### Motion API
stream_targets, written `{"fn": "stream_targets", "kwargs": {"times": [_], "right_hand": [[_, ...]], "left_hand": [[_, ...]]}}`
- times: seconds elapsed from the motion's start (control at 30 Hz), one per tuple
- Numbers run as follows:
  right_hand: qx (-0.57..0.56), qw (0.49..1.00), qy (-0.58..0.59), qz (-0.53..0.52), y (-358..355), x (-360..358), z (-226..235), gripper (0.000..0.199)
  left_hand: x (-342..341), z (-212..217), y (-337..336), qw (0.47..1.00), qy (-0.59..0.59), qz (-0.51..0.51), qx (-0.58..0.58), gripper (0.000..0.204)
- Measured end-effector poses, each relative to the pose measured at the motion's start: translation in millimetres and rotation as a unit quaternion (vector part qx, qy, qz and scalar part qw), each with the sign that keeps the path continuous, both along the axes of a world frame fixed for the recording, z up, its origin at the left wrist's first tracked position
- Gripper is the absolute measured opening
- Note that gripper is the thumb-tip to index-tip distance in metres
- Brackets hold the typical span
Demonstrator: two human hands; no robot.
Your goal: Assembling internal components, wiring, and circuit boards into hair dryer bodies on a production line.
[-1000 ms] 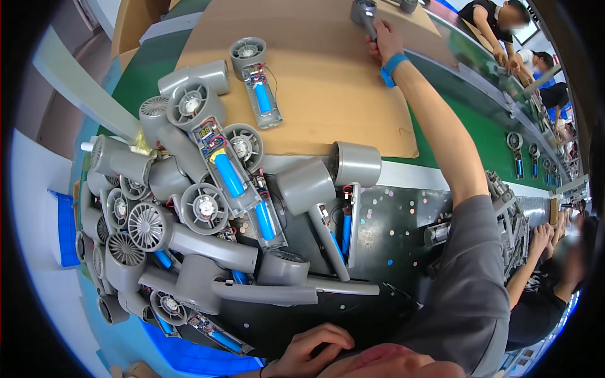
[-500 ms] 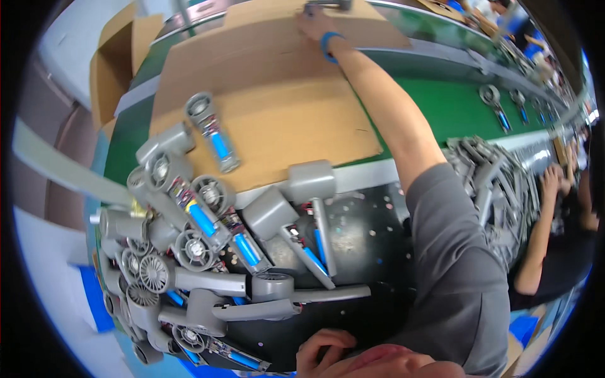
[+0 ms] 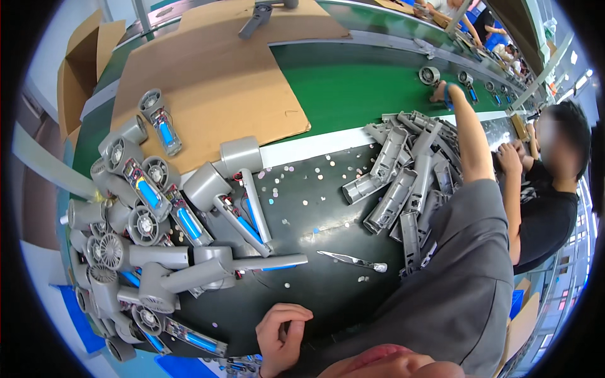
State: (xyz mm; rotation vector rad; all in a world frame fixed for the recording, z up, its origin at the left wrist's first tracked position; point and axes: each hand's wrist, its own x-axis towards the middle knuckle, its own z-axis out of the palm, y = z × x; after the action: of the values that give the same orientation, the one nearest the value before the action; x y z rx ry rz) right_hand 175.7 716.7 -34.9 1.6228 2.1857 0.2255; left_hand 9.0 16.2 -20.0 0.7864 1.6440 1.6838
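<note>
My right hand reaches far out over the green belt, its fingers closed about the handle of a grey handheld fan; the hand hides most of that handle. A blue band circles the wrist. Close to my body, my left hand is curled above the near edge of the black table, with nothing visible in it. A grey fan lies at the far end of the cardboard sheet. Another fan, opened to show a blue battery, rests on the sheet's left part.
Many grey fans are heaped at left. Loose handle shells pile up at right, below my right arm. Tweezers and small round stickers lie on the black table. More fans line the belt. A co-worker sits at right.
My right hand has let go of the grey fan at the cardboard's far end and swung right to a fan on the belt. The view has turned right; my left hand remains curled.
</note>
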Motion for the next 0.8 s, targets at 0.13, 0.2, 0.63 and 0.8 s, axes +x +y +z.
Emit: {"fn": "stream_targets", "kwargs": {"times": [0.13, 0.2, 0.63, 0.8], "right_hand": [[-0.038, 0.985, 0.144, -0.089, -5.9, 47.7, 57.1, 0.038], [-0.048, 0.968, 0.240, -0.061, 8.7, 36.5, 54.9, 0.024], [-0.556, 0.625, 0.352, 0.420, -468.5, -35.2, 98.5, 0.039], [-0.179, 0.701, 0.429, 0.541, -504.2, -16.2, 70.2, 0.024]], "left_hand": [[-2.7, -9.9, 0.9, 0.998, 0.006, -0.046, 0.041, 0.011], [-0.7, -13.6, -0.4, 0.999, 0.001, -0.027, 0.042, 0.011], [-4.9, 20.4, 14.7, 0.932, 0.344, -0.055, 0.096, 0.068], [-8.8, 27.6, -8.4, 0.898, 0.431, -0.043, -0.085, 0.051]]}}
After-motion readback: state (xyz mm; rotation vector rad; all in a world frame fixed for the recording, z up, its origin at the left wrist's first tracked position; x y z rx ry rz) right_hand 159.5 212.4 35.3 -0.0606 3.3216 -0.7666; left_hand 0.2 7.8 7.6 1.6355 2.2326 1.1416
